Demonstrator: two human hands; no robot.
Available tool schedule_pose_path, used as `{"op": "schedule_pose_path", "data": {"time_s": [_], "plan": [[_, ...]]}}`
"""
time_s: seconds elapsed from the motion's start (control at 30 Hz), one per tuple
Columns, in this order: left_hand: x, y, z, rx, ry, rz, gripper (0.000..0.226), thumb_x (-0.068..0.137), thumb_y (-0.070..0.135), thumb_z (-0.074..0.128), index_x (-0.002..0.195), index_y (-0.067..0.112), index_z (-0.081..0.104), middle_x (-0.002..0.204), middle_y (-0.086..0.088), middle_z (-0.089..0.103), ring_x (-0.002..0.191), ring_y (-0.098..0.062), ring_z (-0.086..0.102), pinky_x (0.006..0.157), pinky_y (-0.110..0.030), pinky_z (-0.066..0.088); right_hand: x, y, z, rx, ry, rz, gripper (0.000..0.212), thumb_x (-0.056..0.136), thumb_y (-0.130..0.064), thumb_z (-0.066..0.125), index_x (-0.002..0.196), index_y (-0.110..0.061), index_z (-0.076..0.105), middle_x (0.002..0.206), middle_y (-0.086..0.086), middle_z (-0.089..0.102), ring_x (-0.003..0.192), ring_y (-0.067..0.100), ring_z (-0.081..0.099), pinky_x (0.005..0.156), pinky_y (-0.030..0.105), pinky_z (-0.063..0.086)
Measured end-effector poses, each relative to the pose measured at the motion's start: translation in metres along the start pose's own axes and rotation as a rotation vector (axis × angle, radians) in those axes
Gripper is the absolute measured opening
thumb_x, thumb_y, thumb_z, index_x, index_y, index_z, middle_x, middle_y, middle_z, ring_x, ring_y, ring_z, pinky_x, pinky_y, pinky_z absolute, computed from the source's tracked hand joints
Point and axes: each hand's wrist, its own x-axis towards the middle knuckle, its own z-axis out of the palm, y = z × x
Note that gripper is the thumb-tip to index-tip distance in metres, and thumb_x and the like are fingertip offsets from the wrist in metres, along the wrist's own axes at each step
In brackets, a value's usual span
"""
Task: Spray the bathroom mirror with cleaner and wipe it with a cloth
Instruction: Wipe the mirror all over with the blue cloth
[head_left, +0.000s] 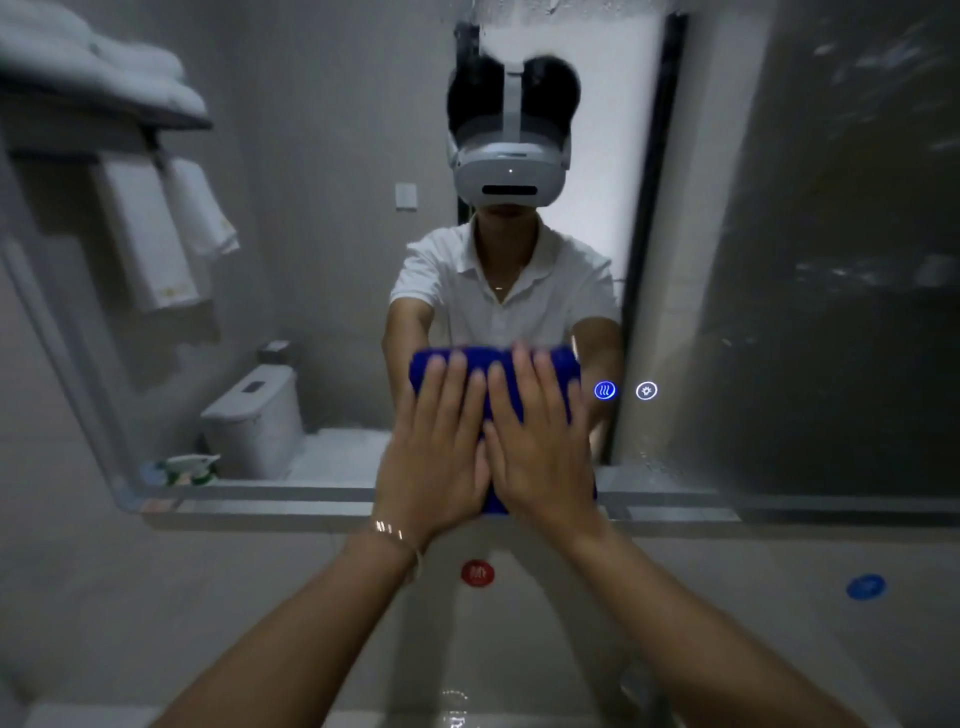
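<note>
Spraying looks done and wiping is under way: droplets (857, 270) cling to the right and top parts of the mirror (311, 156), so most of the glass probably remains to be wiped. The cloth (563, 364) lies flat on the mirror just above the middle of its lower edge, pressed there by the left hand (436, 452) and right hand (540, 447) side by side, each grip spread open with straight fingers, curled round nothing. The one container, a spray bottle (189, 467), shows reflected at the mirror's lower left corner; its fill cannot be told.
</note>
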Motion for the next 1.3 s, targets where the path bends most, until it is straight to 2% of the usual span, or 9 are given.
{"op": "schedule_pose_path", "data": {"time_s": [0.17, 0.3, 0.5, 0.6, 0.73, 0.93, 1.07, 1.23, 1.3], "plan": [[0.112, -0.032, -0.049, -0.005, 0.183, -0.023, 0.056, 0.095, 0.024, 0.032, 0.143, -0.003, 0.025, 0.148, -0.029, 0.025, 0.139, -0.04, 0.02, 0.114, -0.051, 0.015, 0.122, 0.015, -0.039, 0.017, 0.19, -0.056, 0.051, 0.094, -0.028, 0.039, 0.139, -0.004, 0.044, 0.143, 0.02, 0.043, 0.134, 0.034, 0.038, 0.109, 0.042, 0.019], [0.12, -0.024, -0.054, 0.026, 0.119, -0.1, 0.057, 0.096, 0.027, 0.028, 0.146, -0.001, 0.02, 0.151, -0.026, 0.019, 0.141, -0.039, 0.017, 0.115, -0.052, 0.011, 0.124, 0.019, -0.038, 0.004, 0.209, -0.003, 0.048, 0.097, -0.025, 0.042, 0.14, -0.005, 0.043, 0.145, 0.02, 0.041, 0.136, 0.034, 0.035, 0.113, 0.044, 0.017], [0.057, 0.009, -0.011, 0.049, 0.061, 0.029, 0.057, 0.098, 0.03, 0.024, 0.146, -0.001, 0.013, 0.152, -0.026, 0.015, 0.142, -0.035, -0.003, 0.116, -0.047, 0.003, 0.034, 0.03, -0.016, -0.037, 0.123, 0.07, 0.048, 0.102, -0.029, 0.026, 0.146, -0.011, 0.024, 0.15, 0.018, 0.034, 0.139, 0.03, 0.023, 0.114, 0.045, 0.017], [0.001, 0.034, 0.013, 0.033, -0.026, 0.053, 0.063, 0.097, 0.029, 0.032, 0.146, 0.001, 0.004, 0.154, -0.023, -0.003, 0.142, -0.032, -0.014, 0.117, -0.049, 0.002, -0.032, 0.029, -0.003, -0.049, 0.016, 0.065, 0.052, 0.104, -0.031, 0.021, 0.151, -0.014, 0.005, 0.155, 0.014, 0.017, 0.143, 0.028, 0.015, 0.114, 0.048, 0.02], [-0.051, 0.068, 0.034, -0.002, -0.13, 0.04, 0.068, 0.09, 0.031, 0.034, 0.144, -0.001, 0.008, 0.153, -0.021, -0.018, 0.142, -0.035, -0.012, 0.116, -0.05, -0.001, -0.099, 0.041, 0.007, -0.032, -0.075, 0.034, 0.055, 0.104, -0.032, 0.019, 0.152, -0.015, -0.004, 0.159, 0.008, -0.012, 0.147, 0.024, -0.003, 0.117, 0.044, 0.009], [-0.065, 0.107, 0.044, -0.009, -0.193, 0.015, 0.072, 0.091, 0.033, 0.028, 0.147, 0.0, -0.003, 0.153, -0.023, -0.017, 0.142, -0.038, -0.011, 0.116, -0.05, -0.005, -0.128, 0.073, 0.002, -0.053, -0.096, -0.013, 0.054, 0.105, -0.034, 0.017, 0.152, -0.017, -0.004, 0.159, 0.005, -0.012, 0.147, 0.021, -0.004, 0.117, 0.04, 0.008], [-0.051, 0.148, 0.051, -0.049, -0.21, 0.065, 0.067, 0.09, 0.034, 0.029, 0.145, 0.001, 0.01, 0.154, -0.022, -0.006, 0.143, -0.035, -0.012, 0.116, -0.049, -0.004, -0.148, 0.113, -0.012, -0.077, -0.106, 0.046, 0.053, 0.105, -0.034, 0.015, 0.152, -0.018, -0.003, 0.159, 0.004, -0.012, 0.147, 0.02, -0.005, 0.119, 0.038, 0.001], [-0.02, 0.195, 0.059, -0.086, -0.184, -0.067, 0.066, 0.095, 0.035, 0.022, 0.148, 0.004, -0.002, 0.155, -0.019, -0.012, 0.143, -0.034, -0.009, 0.115, -0.049, 0.002, -0.13, 0.153, -0.033, -0.088, -0.113, 0.037, 0.052, 0.105, -0.034, 0.012, 0.152, -0.019, -0.006, 0.159, 0.002, -0.013, 0.147, 0.019, -0.007, 0.119, 0.037, -0.003], [0.014, 0.197, 0.053, -0.097, -0.129, -0.047, 0.065, 0.093, 0.032, 0.027, 0.148, 0.004, 0.006, 0.156, -0.019, -0.006, 0.144, -0.032, -0.009, 0.116, -0.048, 0.002, -0.104, 0.166, -0.042, -0.094, -0.073, 0.068, 0.053, 0.104, -0.033, 0.014, 0.151, -0.02, -0.007, 0.16, 0.006, -0.005, 0.146, 0.019, -0.008, 0.119, 0.037, -0.004]]}}
